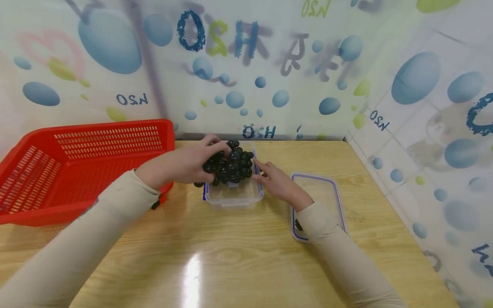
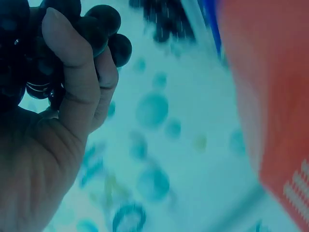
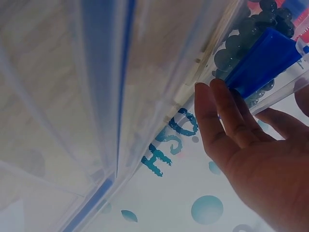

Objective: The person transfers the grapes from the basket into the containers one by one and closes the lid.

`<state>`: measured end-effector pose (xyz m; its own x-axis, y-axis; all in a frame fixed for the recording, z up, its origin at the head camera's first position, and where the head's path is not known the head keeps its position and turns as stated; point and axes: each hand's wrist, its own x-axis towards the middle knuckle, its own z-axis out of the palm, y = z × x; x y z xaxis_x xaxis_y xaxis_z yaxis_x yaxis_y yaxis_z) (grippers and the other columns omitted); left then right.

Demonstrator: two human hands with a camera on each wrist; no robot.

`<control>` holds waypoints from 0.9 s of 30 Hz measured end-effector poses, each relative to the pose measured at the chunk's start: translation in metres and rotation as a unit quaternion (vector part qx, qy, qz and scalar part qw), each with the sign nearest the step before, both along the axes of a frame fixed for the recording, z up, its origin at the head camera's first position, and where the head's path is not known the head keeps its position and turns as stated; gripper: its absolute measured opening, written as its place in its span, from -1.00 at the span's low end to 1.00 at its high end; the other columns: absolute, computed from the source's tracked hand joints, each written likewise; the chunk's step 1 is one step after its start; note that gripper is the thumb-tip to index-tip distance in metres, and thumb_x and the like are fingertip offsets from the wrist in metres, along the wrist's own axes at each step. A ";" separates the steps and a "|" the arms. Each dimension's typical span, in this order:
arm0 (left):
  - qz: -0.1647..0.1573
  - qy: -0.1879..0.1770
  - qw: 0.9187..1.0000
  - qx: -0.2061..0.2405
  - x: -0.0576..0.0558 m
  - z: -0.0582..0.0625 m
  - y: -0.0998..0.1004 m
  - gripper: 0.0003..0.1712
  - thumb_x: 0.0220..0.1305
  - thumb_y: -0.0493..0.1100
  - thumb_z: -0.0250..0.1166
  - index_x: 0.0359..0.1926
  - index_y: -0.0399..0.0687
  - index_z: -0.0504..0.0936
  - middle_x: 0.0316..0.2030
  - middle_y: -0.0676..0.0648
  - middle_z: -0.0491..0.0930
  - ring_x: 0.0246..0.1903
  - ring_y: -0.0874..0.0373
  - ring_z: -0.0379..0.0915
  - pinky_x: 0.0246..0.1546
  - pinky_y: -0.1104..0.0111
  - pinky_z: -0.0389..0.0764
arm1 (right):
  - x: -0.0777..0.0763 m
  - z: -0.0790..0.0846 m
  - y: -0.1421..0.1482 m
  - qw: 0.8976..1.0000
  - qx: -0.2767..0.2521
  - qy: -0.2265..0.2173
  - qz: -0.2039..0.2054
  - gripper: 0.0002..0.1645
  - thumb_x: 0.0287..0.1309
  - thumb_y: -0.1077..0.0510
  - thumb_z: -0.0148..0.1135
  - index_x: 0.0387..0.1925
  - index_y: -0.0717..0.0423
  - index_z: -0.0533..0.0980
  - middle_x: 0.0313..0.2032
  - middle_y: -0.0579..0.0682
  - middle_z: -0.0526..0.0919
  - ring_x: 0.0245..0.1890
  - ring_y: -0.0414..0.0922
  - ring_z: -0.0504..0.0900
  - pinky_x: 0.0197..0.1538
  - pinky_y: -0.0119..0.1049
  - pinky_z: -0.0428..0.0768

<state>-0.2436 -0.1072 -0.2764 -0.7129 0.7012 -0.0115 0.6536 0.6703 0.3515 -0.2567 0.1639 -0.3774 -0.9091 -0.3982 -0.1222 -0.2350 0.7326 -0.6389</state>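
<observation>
A bunch of dark grapes (image 1: pixel 233 167) lies over and inside a clear plastic container (image 1: pixel 235 202) with blue clips near the back of the table. My left hand (image 1: pixel 192 161) grips the bunch from its left side, fingers curled round the fruit. Close up in the left wrist view, the grapes (image 2: pixel 12 72) press against those fingers. At the container's right wall is my right hand (image 1: pixel 278 183), its fingers extended. The right wrist view shows its fingertips (image 3: pixel 217 92) at a blue clip (image 3: pixel 263 63).
To the left stands a red slatted plastic basket (image 1: pixel 169 128). A clear lid with a blue seal (image 1: pixel 313 182) lies right of the container, partly under the right forearm. Patterned sheeting (image 1: pixel 231 85) rises behind the wooden table (image 1: pixel 231 265) and along its right side.
</observation>
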 end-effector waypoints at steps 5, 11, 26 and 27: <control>-0.036 -0.021 0.999 -0.004 -0.010 -0.029 0.024 -0.34 0.15 -0.23 0.38 0.26 0.11 0.37 0.22 -0.18 0.21 -0.08 -0.08 0.50 0.02 0.03 0.55 | 0.000 -0.001 -0.001 1.000 0.007 0.003 -0.006 -0.30 0.50 -0.08 -0.06 0.53 -0.07 0.04 0.15 0.12 0.39 0.09 -0.01 0.48 0.12 -0.07 0.47; -0.063 0.023 0.997 -0.031 -0.014 -0.053 0.031 -0.39 0.19 -0.18 0.38 0.26 0.13 0.42 0.17 -0.13 0.29 -0.03 -0.14 0.45 0.03 0.04 0.55 | -0.002 -0.001 0.000 1.000 0.020 0.008 0.002 -0.33 0.52 0.02 -0.09 0.54 -0.06 0.02 0.15 0.14 0.39 0.11 0.00 0.48 0.11 -0.07 0.49; -0.079 0.149 0.985 -0.035 -0.016 -0.085 0.028 -0.50 0.32 -0.06 0.21 0.28 0.08 0.47 0.27 -0.19 0.30 0.33 -0.16 0.06 0.33 0.01 0.18 | -0.002 0.000 -0.001 1.000 0.022 0.014 0.013 -0.33 0.53 -0.02 -0.14 0.54 -0.03 -0.01 0.22 0.19 0.35 0.14 0.05 0.46 0.14 -0.03 0.47; -0.081 0.144 0.986 -0.031 -0.016 -0.087 0.027 -0.51 0.34 -0.05 0.18 0.28 0.08 0.47 0.29 -0.20 0.28 0.35 -0.16 0.03 0.33 0.01 0.19 | -0.002 0.000 -0.001 1.000 0.022 0.015 0.013 -0.33 0.53 -0.03 -0.14 0.54 -0.02 -0.01 0.22 0.19 0.35 0.14 0.04 0.46 0.14 -0.03 0.47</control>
<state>-0.2593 -0.0800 -0.3631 -0.5722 0.8101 0.1280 0.8201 0.5639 0.0975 -0.2587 0.1631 -0.3772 -0.9022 -0.4161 -0.1134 -0.2724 0.7536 -0.5982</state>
